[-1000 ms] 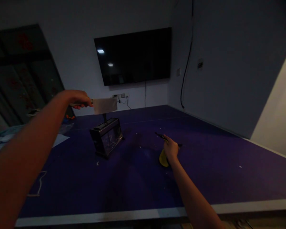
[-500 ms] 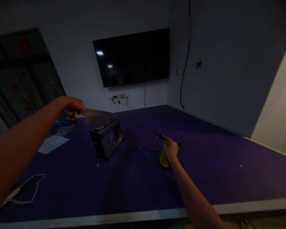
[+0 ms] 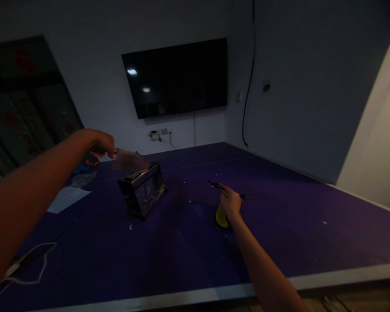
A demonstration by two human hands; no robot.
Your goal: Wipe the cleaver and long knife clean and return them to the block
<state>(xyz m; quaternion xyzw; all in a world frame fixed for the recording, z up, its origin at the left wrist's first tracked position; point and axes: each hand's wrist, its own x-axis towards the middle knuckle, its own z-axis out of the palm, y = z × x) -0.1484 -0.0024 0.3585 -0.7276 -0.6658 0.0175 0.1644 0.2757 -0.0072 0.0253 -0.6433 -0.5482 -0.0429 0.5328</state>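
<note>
My left hand is closed on the handle of a cleaver, whose broad blade hangs just above the top of a dark knife holder box on the purple table. My right hand rests further right on the table, fingers curled over a yellow object. A thin dark tool lies just beyond that hand.
A black screen hangs on the far wall, with a socket and cables below it. White paper and a white cord lie at the table's left. Small white crumbs dot the surface. The table's white front edge runs along the bottom.
The cleaver has come down from well above the holder to just over its top, blade now tilted. My right hand has stayed on the yellow object.
</note>
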